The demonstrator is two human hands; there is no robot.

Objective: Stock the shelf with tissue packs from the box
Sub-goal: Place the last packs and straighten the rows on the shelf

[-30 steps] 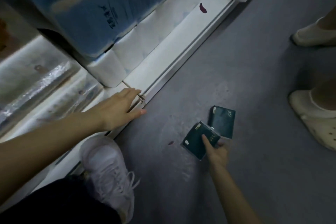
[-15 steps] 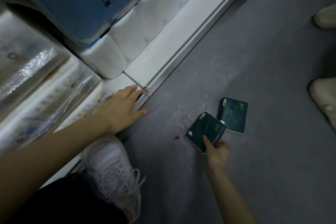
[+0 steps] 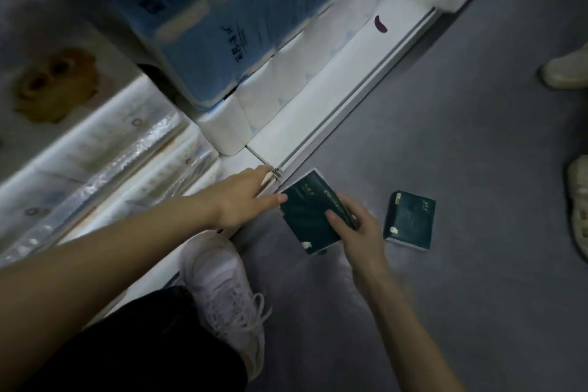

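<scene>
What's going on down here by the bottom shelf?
A person crouched on the floor is stocking a low shelf. Their right hand grips a dark green tissue pack, held close to the shelf's front edge. Their left hand rests on that edge, fingers straight. A second green pack lies on the floor to the right, not yet picked up. No box is in view.

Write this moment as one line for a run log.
right hand: grips dark green pack beside shelf edge | left hand: open, resting on shelf edge | second green pack: on floor, untouched
</scene>
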